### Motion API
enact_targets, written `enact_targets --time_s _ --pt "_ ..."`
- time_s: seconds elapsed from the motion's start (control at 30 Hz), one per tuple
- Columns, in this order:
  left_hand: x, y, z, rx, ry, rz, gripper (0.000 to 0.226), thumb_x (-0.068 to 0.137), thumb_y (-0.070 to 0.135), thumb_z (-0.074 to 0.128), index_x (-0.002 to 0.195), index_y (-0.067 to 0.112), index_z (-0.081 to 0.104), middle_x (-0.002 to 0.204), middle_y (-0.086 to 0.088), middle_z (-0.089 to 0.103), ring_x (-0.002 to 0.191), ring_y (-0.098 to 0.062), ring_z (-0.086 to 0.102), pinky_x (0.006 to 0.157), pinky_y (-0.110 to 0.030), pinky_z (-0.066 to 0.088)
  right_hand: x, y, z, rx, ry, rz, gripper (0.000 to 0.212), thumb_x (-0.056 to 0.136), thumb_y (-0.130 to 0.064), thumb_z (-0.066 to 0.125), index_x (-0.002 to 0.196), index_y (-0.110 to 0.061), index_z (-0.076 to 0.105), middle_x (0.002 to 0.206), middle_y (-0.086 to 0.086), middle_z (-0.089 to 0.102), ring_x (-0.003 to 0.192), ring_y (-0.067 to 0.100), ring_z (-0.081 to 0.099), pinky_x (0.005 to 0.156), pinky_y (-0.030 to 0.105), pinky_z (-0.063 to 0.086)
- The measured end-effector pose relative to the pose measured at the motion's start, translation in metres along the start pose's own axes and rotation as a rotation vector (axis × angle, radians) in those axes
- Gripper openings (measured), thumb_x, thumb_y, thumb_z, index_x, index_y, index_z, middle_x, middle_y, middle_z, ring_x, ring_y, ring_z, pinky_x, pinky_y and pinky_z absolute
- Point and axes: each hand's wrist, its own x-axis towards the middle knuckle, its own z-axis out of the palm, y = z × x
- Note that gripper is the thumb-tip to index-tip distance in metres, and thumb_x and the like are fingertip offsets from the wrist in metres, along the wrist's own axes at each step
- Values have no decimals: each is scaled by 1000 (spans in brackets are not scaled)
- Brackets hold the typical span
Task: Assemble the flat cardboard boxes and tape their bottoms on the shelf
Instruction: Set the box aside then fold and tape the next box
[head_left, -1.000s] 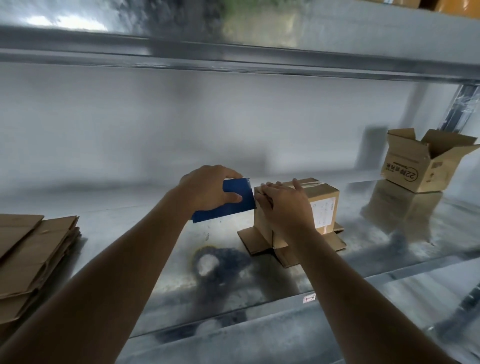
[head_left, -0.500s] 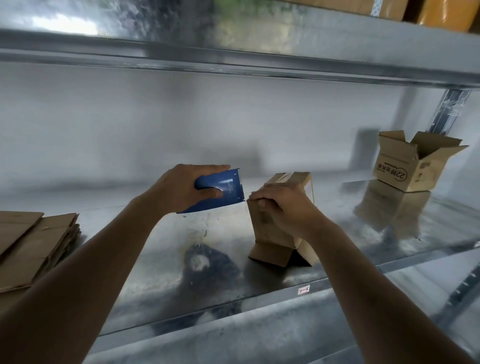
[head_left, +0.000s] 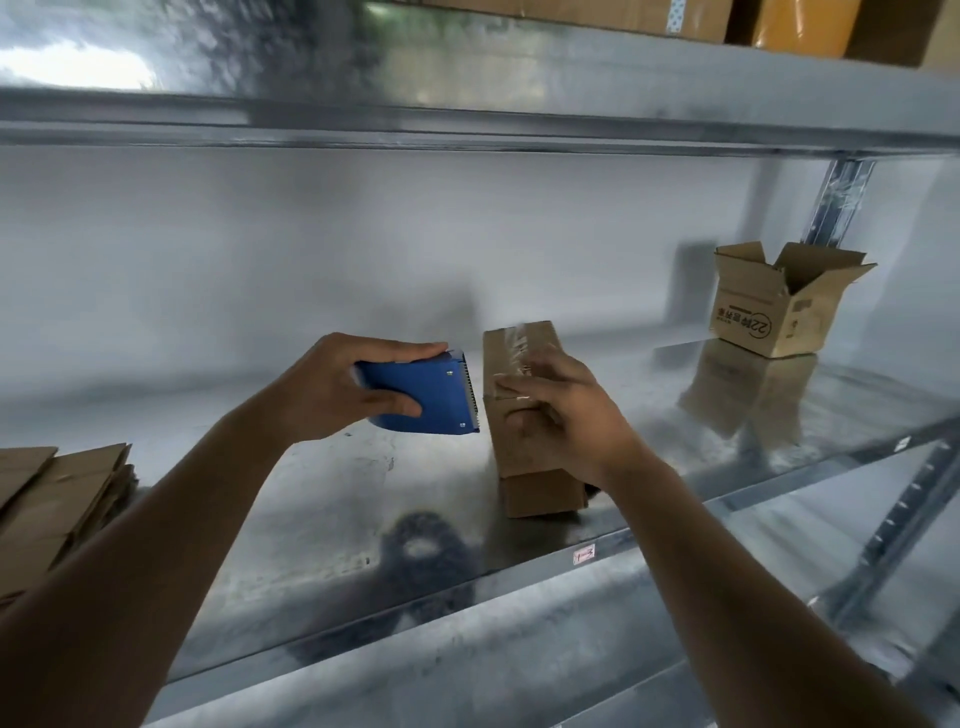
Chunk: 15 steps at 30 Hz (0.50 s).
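- A small brown cardboard box is stood on the galvanised metal shelf, its closed bottom turned upward and toward the camera; a strip of clear tape is seen running over that face and down the near side.
- The box is steadied by the right hand, whose fingers are laid over the tape end; whether they are pressing flat or curled round the edge cannot be told through the blur.
- A blue metal tape dispenser with a toothed cutter is gripped by the left hand and is held just beside the box, apart from it.
- This box's taping is judged nearly finished; the tape appears to be cut already, and only smoothing is left.
- One assembled brown cardboard box with printed lettering is stood with open flaps at the far right of the shelf, well apart.
- A stack of flat brown cardboard blanks is left at the shelf's left end, so more boxes are judged still to be made.
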Motion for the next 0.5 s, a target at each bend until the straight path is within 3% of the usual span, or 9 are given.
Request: enact_targets --time_s 0.13,0.2,0.27,0.3,0.37,0.4,0.5 --pt "-6 3 4 -7 52 8 60 76 6 85 127 34 68 124 24 71 119 -3 65 92 -17 55 1 9 -13 -27 37 -20 53 80 -31 82 129 -46 67 144 -17 52 141 5 41 121 53 21" --pt "-7 8 8 -10 56 -5 59 75 9 85 127 33 69 125 21 72 120 -5 65 94 -21 56 4 11 -22 -62 -6 -1 49 82 -37 80 128 -49 65 140 -23 53 140 -2 39 120 53 16" --pt "-7 15 15 11 78 -12 59 75 12 85 129 30 70 126 19 72 121 -7 65 95 -23 57 8 13 -31 -41 -1 -75 41 86 -43 70 127 -42 68 135 -22 60 132 0 50 119 47 27" --pt "-6 19 17 19 95 -9 59 75 14 85 130 29 69 127 18 71 122 -8 65 96 -24 57 11 17 -33 -23 -4 -113 40 89 -44 66 129 -38 69 136 -20 62 128 3 55 117 38 35" --pt "-4 30 23 8 134 -9 59 75 14 84 131 27 68 129 17 71 122 -8 65 97 -23 56 12 30 -36 -7 -101 -109 41 100 -41 61 141 -36 62 149 -16 55 135 7 51 111 19 37" --pt "-2 36 27 4 149 -12 60 75 13 83 131 26 68 129 17 71 122 -7 65 97 -21 55 8 38 -34 -21 -160 -90 44 104 -38 58 148 -38 56 156 -15 48 141 9 45 114 20 37" --pt "4 53 37 8 186 -14 59 77 5 82 131 25 67 126 20 71 119 -2 65 93 -17 54 -8 60 -25 20 -162 -145 49 105 -32 58 153 -30 50 161 -9 44 151 15 36 120 42 40"
